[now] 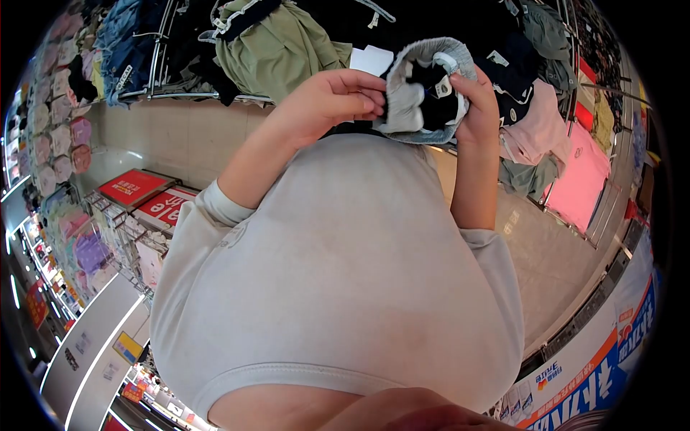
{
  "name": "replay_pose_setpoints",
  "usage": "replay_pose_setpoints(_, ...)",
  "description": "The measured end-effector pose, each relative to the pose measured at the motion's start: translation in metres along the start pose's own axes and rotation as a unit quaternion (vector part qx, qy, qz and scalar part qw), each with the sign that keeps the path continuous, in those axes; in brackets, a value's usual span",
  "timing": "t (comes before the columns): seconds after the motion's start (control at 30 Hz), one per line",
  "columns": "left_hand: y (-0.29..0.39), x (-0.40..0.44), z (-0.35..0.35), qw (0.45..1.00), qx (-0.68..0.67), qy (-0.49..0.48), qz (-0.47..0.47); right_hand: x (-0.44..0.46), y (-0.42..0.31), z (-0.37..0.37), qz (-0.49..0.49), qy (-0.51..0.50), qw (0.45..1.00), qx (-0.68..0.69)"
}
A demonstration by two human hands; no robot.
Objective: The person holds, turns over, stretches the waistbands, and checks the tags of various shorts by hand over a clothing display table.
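A grey garment (412, 115) is held up at the top centre, its gathered waistband open in a ring, with dark fabric and a white label inside. On the ring's right side my right hand (477, 104) is closed, thumb over the rim near the label. My left hand (345, 102) is at the ring's left edge, its fingers curled together against the dark fabric; the fingertips are partly hidden. Just behind lies a blank white card or tag (371, 60).
Olive green clothing (277, 47) lies on the rack at the top left. Pale pink clothing (535, 126), a bright pink garment (581, 176) and dark clothes lie at the right. Red signs (136, 187) stand at the left, near a metal rack.
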State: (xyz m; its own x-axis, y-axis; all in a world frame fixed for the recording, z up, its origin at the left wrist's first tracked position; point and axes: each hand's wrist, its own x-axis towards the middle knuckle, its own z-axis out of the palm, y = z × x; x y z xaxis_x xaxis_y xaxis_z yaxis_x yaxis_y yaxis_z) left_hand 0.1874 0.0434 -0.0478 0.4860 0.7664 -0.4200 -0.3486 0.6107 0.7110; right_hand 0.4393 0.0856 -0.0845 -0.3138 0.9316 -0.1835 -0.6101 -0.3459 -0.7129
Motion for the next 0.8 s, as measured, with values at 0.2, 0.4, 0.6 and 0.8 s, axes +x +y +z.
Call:
replay_pose_setpoints(0.2, -0.004, 0.002, 0.014, 0.989, 0.149, 0.005, 0.025, -0.001, 0.0, 0.004, -0.005, 0.001, 1.0, 0.017)
replay_pose_setpoints(0.4, -0.012, 0.02, 0.007, 0.961, 0.23, 0.129, 0.08, -0.006, -0.001, 0.016, 0.001, -0.023, 0.999, 0.038)
replay_pose_setpoints(0.6, -0.014, 0.04, -0.002, 0.934, 0.277, 0.126, 0.189, -0.009, -0.001, 0.016, 0.052, -0.092, 0.994, 0.035)
replay_pose_setpoints(0.8, 0.0, 0.041, 0.0, 0.972, 0.173, 0.08, 0.139, -0.013, -0.001, 0.02, 0.065, -0.099, 0.992, 0.034)
